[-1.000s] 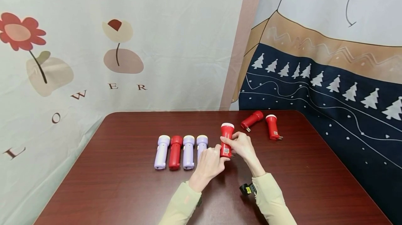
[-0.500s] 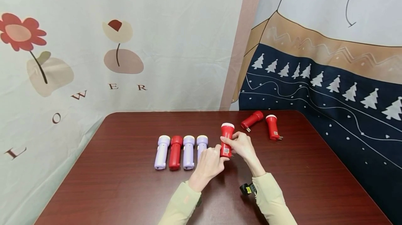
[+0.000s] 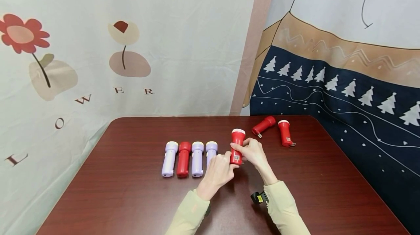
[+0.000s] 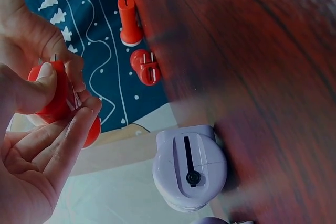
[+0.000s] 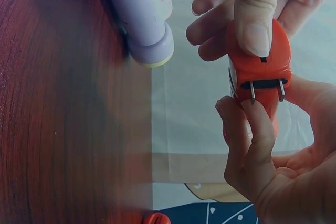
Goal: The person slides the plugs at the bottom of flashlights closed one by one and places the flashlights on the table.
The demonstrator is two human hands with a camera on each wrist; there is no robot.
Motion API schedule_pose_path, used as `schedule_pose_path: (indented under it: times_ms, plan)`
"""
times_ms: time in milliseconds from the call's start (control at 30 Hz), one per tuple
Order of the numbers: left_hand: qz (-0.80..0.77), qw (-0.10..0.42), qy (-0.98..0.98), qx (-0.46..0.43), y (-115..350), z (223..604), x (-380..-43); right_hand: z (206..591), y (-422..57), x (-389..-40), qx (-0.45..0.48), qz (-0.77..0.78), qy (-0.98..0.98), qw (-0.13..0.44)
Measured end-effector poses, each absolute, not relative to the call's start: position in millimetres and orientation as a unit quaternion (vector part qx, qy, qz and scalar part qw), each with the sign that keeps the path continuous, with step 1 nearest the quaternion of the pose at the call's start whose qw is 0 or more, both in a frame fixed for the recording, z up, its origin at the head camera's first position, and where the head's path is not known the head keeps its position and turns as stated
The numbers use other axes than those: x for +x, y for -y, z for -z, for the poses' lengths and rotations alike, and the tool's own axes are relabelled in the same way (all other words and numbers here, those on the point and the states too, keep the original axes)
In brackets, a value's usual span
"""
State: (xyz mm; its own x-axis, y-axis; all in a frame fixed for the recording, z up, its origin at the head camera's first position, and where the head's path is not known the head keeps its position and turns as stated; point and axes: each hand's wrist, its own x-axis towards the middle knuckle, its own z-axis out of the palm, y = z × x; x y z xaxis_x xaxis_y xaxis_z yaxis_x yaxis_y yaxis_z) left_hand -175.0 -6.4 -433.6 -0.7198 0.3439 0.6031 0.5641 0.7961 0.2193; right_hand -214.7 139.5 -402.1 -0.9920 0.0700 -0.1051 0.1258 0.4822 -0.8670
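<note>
Both hands hold one red flashlight (image 3: pixel 237 138) with a white rim, lens end tilted away over the table. My right hand (image 3: pixel 254 151) grips its body from the right. My left hand (image 3: pixel 218 169) holds its lower end. In the right wrist view, the left thumb (image 5: pixel 254 35) presses on the flashlight's end face (image 5: pixel 281 59), beside a small dark slot. Two metal plug prongs (image 5: pixel 252 93) stick out there, with right fingers (image 5: pixel 257 129) curled close below them. The left wrist view shows the left thumb (image 4: pixel 46 80) on the same end.
Left of the hands, a red flashlight (image 3: pixel 183 160) lies in a row with lilac flashlights (image 3: pixel 168 160), the rightmost lilac one (image 3: pixel 211 148) partly behind the left hand. Two red flashlights, one slanted (image 3: pixel 263 124) and one white-rimmed (image 3: pixel 284 133), lie at the back right, prongs out.
</note>
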Motion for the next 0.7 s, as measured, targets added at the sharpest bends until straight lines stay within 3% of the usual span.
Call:
schedule_pose_path:
  times_ms: [700]
  plan:
    - [0.22,0.259,0.902,-0.267,7.6,435.2,-177.2,402.5,-141.6,-214.7,0.059,0.509,-0.858,0.032]
